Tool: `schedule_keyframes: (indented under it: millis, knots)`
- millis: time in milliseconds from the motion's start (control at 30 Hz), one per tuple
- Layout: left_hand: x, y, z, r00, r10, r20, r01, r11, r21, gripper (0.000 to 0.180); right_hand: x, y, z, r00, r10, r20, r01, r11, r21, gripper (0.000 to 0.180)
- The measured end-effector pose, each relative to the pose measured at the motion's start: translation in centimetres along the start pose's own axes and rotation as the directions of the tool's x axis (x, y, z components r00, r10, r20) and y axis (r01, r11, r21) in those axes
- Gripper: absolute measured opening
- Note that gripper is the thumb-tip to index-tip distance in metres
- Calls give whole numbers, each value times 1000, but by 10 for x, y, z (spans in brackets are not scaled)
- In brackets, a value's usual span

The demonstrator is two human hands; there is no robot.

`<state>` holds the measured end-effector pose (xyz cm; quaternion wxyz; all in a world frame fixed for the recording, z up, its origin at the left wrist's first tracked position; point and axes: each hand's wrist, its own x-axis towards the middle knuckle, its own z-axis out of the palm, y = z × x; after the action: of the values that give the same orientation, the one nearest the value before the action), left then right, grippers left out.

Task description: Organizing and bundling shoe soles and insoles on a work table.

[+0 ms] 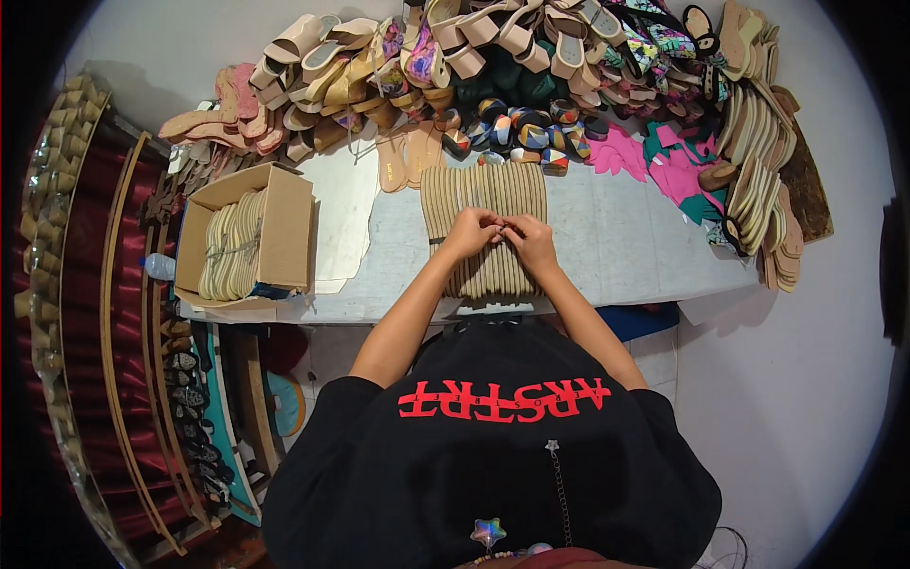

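A sandal-making workshop: finished sandals [493, 57] piled beyond the hands, tan soles [485, 204] rowed on the counter [626, 237], more soles boxed [248, 237] left of them.

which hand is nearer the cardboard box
Left. The left hand rests on the row of soles, on the side toward the box. The right hand touches it on the far side, further from the box.
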<state>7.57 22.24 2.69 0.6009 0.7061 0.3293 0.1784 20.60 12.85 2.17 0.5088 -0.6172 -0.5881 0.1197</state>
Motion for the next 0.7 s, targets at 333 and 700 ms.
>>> schedule_keyframes:
  millis: [333, 700]
  knots:
    - [-10, 16, -1, 998, 55, 20, -58, 979, 194, 11, -3, 4, -2, 999, 15, -41, -21, 990, -137, 14]
    - [1, 12, -7, 988, -100, 117, 117, 982, -147, 6, -5, -2, -3, 1000, 2, -25, -5, 992, -130, 13]
